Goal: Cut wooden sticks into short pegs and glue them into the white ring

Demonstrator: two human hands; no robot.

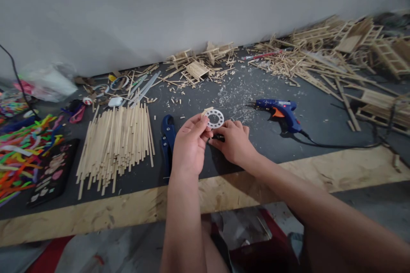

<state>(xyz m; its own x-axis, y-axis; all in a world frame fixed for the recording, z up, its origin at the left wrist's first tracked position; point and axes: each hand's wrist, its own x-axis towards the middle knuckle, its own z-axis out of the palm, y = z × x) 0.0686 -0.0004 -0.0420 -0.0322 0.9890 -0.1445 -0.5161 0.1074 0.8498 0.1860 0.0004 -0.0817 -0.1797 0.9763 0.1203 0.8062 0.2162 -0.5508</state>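
Note:
My left hand (188,147) pinches a short wooden stick piece (206,111) against a white plastic ring with holes (214,118), holding both above the dark table mat. My right hand (235,140) is closed beside it, fingers curled under the ring's lower edge on a small dark thing I cannot make out. A blue cutter (167,138) lies just left of my left hand. A blue and orange glue gun (282,113) rests on the mat to the right, its cord trailing right.
A bundle of long wooden sticks (117,147) lies at the left. Colourful pipe cleaners (22,153) and a dark phone-like case (53,170) sit at the far left. Stick offcuts and small stick frames (320,57) pile along the wall. A board edge (128,209) runs along the front.

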